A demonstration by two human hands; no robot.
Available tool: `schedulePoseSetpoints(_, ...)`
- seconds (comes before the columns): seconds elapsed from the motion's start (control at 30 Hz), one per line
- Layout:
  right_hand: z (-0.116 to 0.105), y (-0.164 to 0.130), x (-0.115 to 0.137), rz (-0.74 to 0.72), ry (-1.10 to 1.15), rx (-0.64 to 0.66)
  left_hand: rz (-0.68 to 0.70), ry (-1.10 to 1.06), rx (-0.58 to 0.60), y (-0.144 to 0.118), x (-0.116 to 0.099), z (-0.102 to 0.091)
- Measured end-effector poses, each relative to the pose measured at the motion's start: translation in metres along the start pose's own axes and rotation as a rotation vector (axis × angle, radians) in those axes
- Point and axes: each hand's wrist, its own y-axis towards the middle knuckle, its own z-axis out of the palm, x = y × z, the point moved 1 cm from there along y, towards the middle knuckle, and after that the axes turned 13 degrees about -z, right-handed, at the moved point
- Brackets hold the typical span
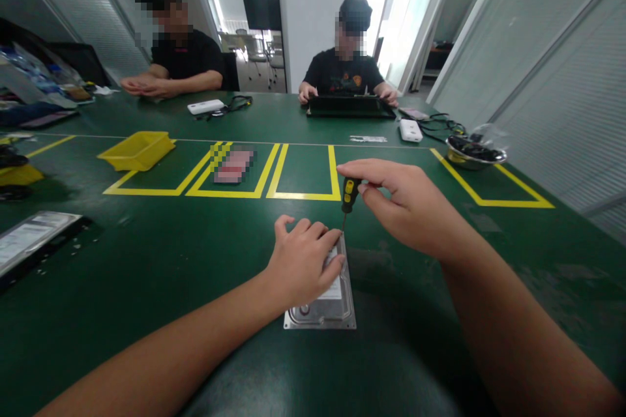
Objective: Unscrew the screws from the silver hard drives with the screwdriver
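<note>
A silver hard drive (346,303) with a white label lies flat on the green table, right in front of me. My left hand (304,259) rests over its upper part, with bent fingers pressing on it and hiding much of the label. In my right hand (408,205) is a short black-and-yellow screwdriver (349,194), pinched by the handle between thumb and fingers. Its thin shaft points down to the drive's far right corner, beside my left index fingertip. Whether the tip sits in a screw is too small to tell.
Another hard drive (29,241) lies at the left, small bits beside it. Farther back are a yellow bin (139,151), a blurred pink item (235,166), taped yellow outlines and a metal bowl (476,159) of dark parts. Two people sit opposite, one holding a black panel (351,106).
</note>
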Motion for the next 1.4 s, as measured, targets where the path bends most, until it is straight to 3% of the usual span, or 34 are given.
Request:
schedulePoseSetpoints(0.1,-0.003,0.000,-0.001,-0.054,-0.034,0.031,-0.005,0.003,0.001,0.000,0.000,0.000)
schedulePoseSetpoints(0.37,0.000,0.003,-0.002,0.027,-0.154,0.040,-0.006,0.002,0.006,-0.001,0.000,0.001)
schedulePoseSetpoints(0.57,0.005,0.003,0.001,0.010,-0.206,0.036,-0.004,-0.004,0.000,0.000,0.000,0.001)
schedulePoseSetpoints(0.8,0.010,0.004,0.004,0.116,-0.444,0.084,-0.002,-0.002,-0.004,0.000,0.000,0.001)
schedulePoseSetpoints(0.97,0.011,0.002,0.005,0.138,-0.586,0.033,0.004,-0.002,-0.009,-0.001,0.000,0.001)
schedulePoseSetpoints(1.1,0.013,0.002,0.006,0.131,-0.524,0.026,-0.003,0.004,-0.002,0.000,-0.001,0.001)
schedulePoseSetpoints(1.4,0.011,0.003,-0.001,0.080,-0.202,-0.124,-0.003,-0.007,-0.003,0.000,0.000,0.002)
